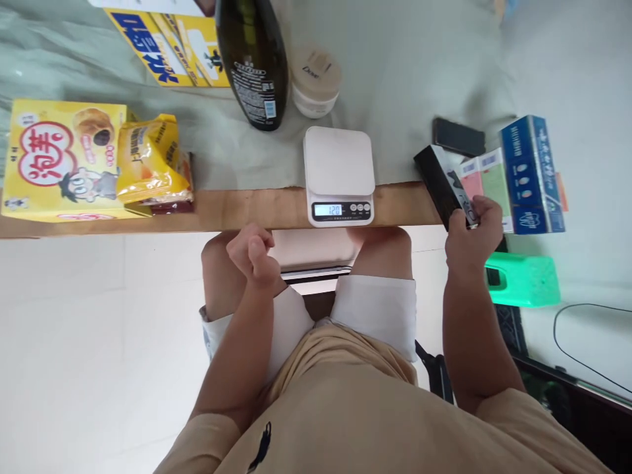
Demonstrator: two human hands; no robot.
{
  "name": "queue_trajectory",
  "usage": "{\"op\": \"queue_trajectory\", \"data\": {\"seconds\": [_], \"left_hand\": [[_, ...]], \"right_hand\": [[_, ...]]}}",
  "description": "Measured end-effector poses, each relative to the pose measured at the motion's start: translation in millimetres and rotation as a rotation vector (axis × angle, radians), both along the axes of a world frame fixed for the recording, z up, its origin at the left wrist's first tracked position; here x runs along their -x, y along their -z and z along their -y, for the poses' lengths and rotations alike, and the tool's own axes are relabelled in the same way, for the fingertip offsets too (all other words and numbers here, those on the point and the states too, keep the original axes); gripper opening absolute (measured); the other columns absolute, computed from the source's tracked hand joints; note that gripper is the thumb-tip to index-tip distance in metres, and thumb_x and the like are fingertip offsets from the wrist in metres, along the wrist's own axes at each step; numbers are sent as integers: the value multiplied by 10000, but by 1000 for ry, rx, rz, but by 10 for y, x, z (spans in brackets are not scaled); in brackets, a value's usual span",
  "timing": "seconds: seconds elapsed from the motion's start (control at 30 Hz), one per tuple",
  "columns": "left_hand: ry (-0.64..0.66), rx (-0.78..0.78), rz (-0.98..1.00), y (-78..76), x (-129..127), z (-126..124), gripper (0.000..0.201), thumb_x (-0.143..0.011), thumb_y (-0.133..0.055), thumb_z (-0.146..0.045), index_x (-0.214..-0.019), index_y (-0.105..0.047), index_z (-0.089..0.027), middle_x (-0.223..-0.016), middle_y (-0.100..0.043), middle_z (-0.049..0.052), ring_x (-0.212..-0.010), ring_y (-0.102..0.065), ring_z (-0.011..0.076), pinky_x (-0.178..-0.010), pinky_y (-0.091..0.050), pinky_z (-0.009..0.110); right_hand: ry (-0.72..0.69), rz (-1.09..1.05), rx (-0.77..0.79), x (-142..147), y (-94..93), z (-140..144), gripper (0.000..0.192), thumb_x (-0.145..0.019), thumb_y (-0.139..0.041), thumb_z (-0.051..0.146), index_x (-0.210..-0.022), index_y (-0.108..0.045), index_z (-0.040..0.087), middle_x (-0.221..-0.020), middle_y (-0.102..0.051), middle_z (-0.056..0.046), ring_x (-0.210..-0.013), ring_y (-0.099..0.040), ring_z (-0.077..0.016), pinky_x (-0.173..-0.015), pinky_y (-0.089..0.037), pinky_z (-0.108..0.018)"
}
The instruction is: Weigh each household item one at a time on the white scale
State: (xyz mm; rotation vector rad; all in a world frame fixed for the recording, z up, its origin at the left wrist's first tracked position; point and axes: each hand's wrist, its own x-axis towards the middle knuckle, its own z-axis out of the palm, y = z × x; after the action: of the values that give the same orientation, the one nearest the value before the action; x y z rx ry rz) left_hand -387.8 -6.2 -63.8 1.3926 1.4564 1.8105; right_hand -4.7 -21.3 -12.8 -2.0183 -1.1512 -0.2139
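A white kitchen scale (338, 172) stands at the table's front edge with nothing on its platform; its display is lit. My right hand (473, 236) grips the near end of a black box (441, 182) lying at the table's right edge, beside a pink and green box (486, 178) and a blue box (531, 172). My left hand (253, 253) hovers below the table edge above my knee, fingers curled in, holding nothing.
On the left stand a yellow cartoon box (59, 158) and a yellow snack bag (151, 160). Behind the scale are a dark bottle (253, 59), a white Dove jar (316, 82) and a yellow-blue box (162, 46). A black phone (459, 136) lies far right; a green stool (523, 280) sits below.
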Motion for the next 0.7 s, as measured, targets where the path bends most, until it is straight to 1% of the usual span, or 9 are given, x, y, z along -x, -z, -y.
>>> {"op": "queue_trajectory", "data": {"seconds": [0.07,0.13,0.2,0.27,0.43,0.5,0.63,0.7], "left_hand": [[-1,-5,7,17,-11,-15,652,-1021,-411,-649,-521,-379,-231,-469,-325,0,-466,-276,131,-532,-241,356],[-3,-10,7,28,-20,-23,627,-1011,-418,-619,-519,-382,-232,-470,-331,3,-469,-286,130,-533,-230,351],[-4,-15,4,30,-21,-24,609,-1008,-424,-590,-518,-385,-230,-472,-342,7,-475,-305,131,-531,-219,347],[-7,-19,4,24,-20,-21,603,-1010,-432,-571,-517,-384,-227,-470,-341,6,-477,-308,130,-527,-204,345],[-32,-10,0,6,-25,-33,633,-987,-464,-625,-501,-385,-227,-458,-313,-6,-464,-283,125,-521,-179,337],[-47,-7,-1,5,-32,-44,640,-975,-456,-642,-492,-378,-230,-450,-302,-7,-459,-282,126,-518,-181,335],[-60,11,-10,3,-41,-49,625,-974,-434,-611,-483,-357,-232,-442,-301,-2,-455,-274,122,-515,-176,335],[-60,24,-17,-6,-44,-42,616,-985,-426,-577,-484,-344,-229,-440,-298,-2,-454,-252,116,-518,-176,338]], "right_hand": [[71,21,5,-180,45,92,382,-829,-619,352,-1190,-645,230,-1143,-734,-120,-1033,-710,-273,-1036,-610,-520],[115,37,24,-314,87,145,387,-825,-610,337,-1196,-631,227,-1182,-723,-132,-1108,-701,-302,-1095,-587,-569],[140,53,49,-401,122,168,378,-825,-592,308,-1188,-624,210,-1212,-704,-150,-1204,-675,-337,-1151,-544,-632],[155,69,72,-446,148,176,353,-817,-584,277,-1158,-627,198,-1211,-693,-168,-1251,-646,-357,-1178,-511,-664],[128,118,127,-442,202,193,275,-828,-580,232,-1088,-661,189,-1245,-682,-169,-1286,-612,-325,-1204,-484,-625],[123,134,145,-426,220,202,262,-837,-584,231,-1075,-678,180,-1244,-676,-169,-1276,-607,-320,-1203,-467,-633],[132,155,155,-368,257,257,281,-868,-580,280,-1086,-708,158,-1295,-622,-197,-1294,-566,-341,-1204,-423,-658],[133,152,158,-319,292,307,301,-877,-579,319,-1093,-713,157,-1249,-600,-194,-1271,-557,-341,-1186,-434,-644]]}}
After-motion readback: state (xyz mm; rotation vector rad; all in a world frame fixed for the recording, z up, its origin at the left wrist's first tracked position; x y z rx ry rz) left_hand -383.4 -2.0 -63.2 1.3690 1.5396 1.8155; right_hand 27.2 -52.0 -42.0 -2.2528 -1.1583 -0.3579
